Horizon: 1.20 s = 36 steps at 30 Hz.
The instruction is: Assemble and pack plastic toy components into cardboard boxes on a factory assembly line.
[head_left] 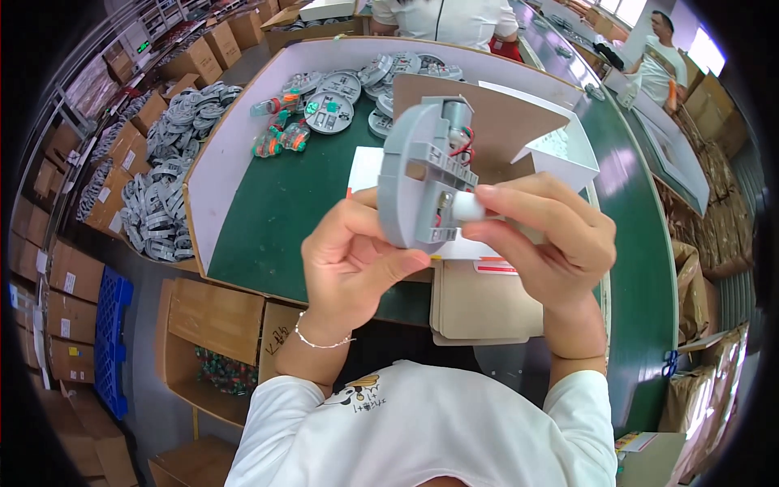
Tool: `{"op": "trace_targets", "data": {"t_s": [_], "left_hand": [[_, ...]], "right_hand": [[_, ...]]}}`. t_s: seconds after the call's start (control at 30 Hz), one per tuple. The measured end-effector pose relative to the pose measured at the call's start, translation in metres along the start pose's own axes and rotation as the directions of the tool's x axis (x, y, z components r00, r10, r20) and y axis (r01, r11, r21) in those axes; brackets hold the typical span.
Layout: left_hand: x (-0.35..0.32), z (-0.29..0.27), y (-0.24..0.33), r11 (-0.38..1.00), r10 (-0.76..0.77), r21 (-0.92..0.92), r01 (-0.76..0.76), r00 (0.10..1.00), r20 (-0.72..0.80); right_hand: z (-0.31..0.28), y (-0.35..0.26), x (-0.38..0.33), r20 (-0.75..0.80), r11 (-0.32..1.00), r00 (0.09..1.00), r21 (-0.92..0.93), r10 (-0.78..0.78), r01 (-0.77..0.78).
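Observation:
A grey round plastic housing is held up on edge in front of me, its inner side turned right. Motors, slotted ribs and red wires show on that side. My left hand is closed on its lower left edge, the thumb along the bottom. The thumb and forefinger of my right hand pinch a small white round plastic piece against the lower part of the inner side. Whether this piece is fixed to the housing I cannot tell. Below lies a stack of tan cardboard sheets.
Several similar grey discs and clear-and-orange plastic parts lie on the green tabletop. An open white box stands behind my right hand. Cartons of grey parts line the left. Two people are farther off.

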<state>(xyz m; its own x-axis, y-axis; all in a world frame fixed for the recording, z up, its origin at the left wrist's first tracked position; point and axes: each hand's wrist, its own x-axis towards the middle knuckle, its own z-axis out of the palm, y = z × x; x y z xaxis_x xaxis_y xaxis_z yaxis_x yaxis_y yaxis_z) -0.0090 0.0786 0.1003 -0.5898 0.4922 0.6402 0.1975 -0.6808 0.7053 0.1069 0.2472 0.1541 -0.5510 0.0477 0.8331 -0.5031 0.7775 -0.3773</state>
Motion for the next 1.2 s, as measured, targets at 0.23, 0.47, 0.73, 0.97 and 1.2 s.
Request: {"op": "trace_targets", "data": {"t_s": [0.23, 0.47, 0.73, 0.97, 1.2], "left_hand": [[-0.015, 0.01, -0.006, 0.999, 0.018, -0.052, -0.015, 0.998, 0.06], [-0.01, 0.017, 0.0, 0.839, 0.207, 0.433, -0.33, 0.929, 0.308], [0.063, -0.114, -0.034, 0.385, 0.084, 0.923, 0.011, 0.995, -0.047], [0.103, -0.247, -0.13, -0.441, -0.069, 0.897, 0.028, 0.995, -0.065], [0.093, -0.235, -0.11, -0.491, -0.111, 0.871, -0.014, 0.993, -0.046]], "right_hand": [[0.003, 0.014, -0.018, -0.034, 0.987, 0.988, -0.061, -0.153, 0.151], [0.044, 0.006, -0.027, -0.145, 0.792, 0.937, 0.583, 0.318, -0.179], [0.046, 0.051, -0.039, 0.176, 0.807, 0.794, -0.006, 0.582, -0.59], [0.073, 0.082, -0.058, 0.265, 0.788, 0.753, -0.348, 0.602, -0.507], [0.075, 0.079, -0.054, 0.26, 0.851, 0.831, -0.347, 0.492, -0.395]]}}
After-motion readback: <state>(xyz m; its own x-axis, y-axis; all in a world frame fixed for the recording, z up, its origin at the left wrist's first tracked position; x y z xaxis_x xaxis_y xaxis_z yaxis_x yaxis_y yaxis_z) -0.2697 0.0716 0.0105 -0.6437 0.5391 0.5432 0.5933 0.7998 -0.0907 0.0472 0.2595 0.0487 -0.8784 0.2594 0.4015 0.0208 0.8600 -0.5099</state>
